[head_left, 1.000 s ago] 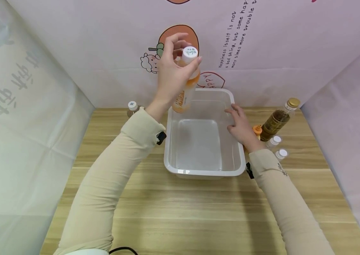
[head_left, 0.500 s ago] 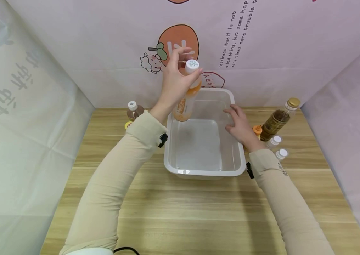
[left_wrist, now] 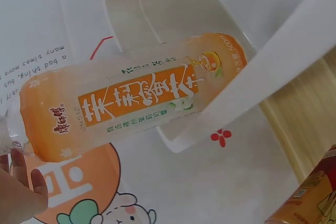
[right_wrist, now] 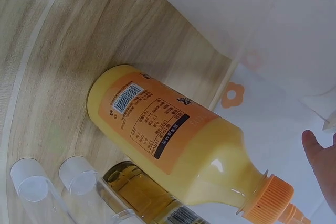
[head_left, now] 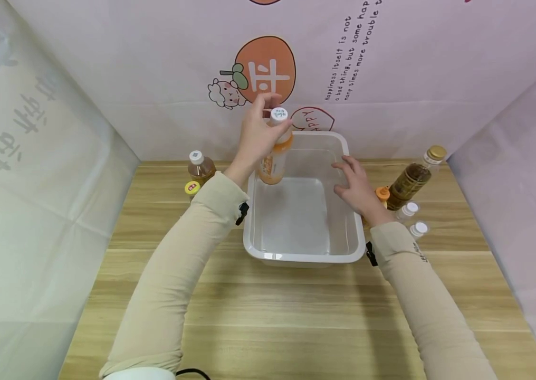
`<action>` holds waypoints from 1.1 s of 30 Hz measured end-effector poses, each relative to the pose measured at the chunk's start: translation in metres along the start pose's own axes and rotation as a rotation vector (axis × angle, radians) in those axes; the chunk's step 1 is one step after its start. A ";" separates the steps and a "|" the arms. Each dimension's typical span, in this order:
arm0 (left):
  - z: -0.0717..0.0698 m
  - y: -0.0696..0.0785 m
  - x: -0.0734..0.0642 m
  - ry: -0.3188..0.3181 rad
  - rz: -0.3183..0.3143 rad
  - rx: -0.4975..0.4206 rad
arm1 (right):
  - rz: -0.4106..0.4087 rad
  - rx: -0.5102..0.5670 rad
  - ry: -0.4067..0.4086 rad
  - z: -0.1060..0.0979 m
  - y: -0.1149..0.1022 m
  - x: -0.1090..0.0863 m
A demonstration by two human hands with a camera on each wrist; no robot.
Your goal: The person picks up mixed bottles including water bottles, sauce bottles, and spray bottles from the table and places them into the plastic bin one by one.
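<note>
My left hand (head_left: 259, 133) grips a drink bottle (head_left: 275, 158) by its neck, just under the white cap. The bottle has an orange label and pale orange liquid, clear in the left wrist view. It hangs nearly upright inside the back left corner of a white plastic tub (head_left: 303, 258); whether its base touches the tub floor I cannot tell. My right hand (head_left: 357, 187) rests on the tub's right rim with its fingers loosely extended. In the right wrist view, a yellow squeeze bottle (right_wrist: 173, 135) with an orange nozzle cap stands near that hand.
A dark bottle with a gold cap (head_left: 410, 182) and two white-capped clear bottles (head_left: 418, 229) stand right of the tub. To its left are a brown drink bottle (head_left: 201, 168) and a yellow-capped container (head_left: 192, 188). The printed wall covering (head_left: 154, 79) rises behind the wooden table (head_left: 268, 316).
My left hand has lowered the drink bottle into the tub's back left part. The right hand has barely moved on the rim.
</note>
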State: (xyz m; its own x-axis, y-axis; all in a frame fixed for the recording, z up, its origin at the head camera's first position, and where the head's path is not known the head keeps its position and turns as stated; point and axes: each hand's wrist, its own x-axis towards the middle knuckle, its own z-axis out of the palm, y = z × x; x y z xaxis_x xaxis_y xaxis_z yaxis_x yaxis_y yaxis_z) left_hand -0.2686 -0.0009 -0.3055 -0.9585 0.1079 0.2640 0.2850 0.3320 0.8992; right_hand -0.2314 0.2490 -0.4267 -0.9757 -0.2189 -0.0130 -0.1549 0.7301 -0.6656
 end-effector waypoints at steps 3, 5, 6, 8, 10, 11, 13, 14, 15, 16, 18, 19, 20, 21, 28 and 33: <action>0.001 -0.006 0.000 0.000 -0.037 0.010 | -0.009 -0.001 0.015 0.001 0.001 0.000; 0.002 -0.009 0.001 -0.004 -0.065 0.015 | -0.010 -0.002 0.024 0.001 0.002 0.000; 0.002 -0.011 0.001 -0.005 -0.075 0.014 | -0.009 -0.001 0.026 0.001 0.001 0.000; 0.004 -0.016 0.001 -0.008 -0.093 0.019 | -0.001 0.004 0.023 0.000 0.001 -0.001; 0.005 -0.019 0.001 -0.011 -0.114 0.021 | 0.005 0.008 0.022 0.000 0.001 -0.001; 0.006 -0.021 0.001 -0.010 -0.122 0.016 | 0.008 0.010 0.018 0.000 0.001 -0.001; 0.007 -0.025 0.001 -0.005 -0.131 0.015 | 0.010 0.010 0.015 0.000 0.001 -0.001; 0.008 -0.028 0.001 -0.001 -0.132 0.010 | 0.009 0.009 0.015 0.000 0.001 -0.001; 0.008 -0.030 0.001 0.003 -0.135 0.005 | 0.007 0.006 0.014 0.000 0.002 -0.001; 0.009 -0.032 0.002 0.006 -0.140 -0.005 | 0.007 0.006 0.011 0.000 0.001 -0.001; 0.009 -0.035 0.002 0.011 -0.150 -0.022 | 0.003 0.005 0.009 0.000 0.002 -0.001; 0.009 -0.037 0.002 0.013 -0.157 -0.031 | 0.002 0.003 0.008 0.000 0.001 -0.001; 0.009 -0.038 0.002 0.014 -0.162 -0.038 | 0.001 0.003 0.007 0.000 0.001 -0.001; 0.009 -0.040 0.002 0.016 -0.171 -0.042 | 0.000 0.002 0.007 0.000 0.001 -0.001; 0.007 -0.048 0.003 0.020 -0.183 -0.041 | 0.003 -0.001 0.007 0.000 0.001 -0.001; 0.007 -0.051 0.001 0.023 -0.193 -0.046 | 0.010 -0.001 0.010 0.001 0.001 -0.001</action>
State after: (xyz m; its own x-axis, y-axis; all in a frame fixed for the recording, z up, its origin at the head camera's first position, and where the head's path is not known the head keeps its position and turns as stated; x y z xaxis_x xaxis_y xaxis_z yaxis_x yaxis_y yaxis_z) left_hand -0.2844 -0.0114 -0.3537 -0.9954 0.0250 0.0926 0.0958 0.3015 0.9486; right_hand -0.2302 0.2494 -0.4282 -0.9786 -0.2054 -0.0125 -0.1453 0.7328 -0.6648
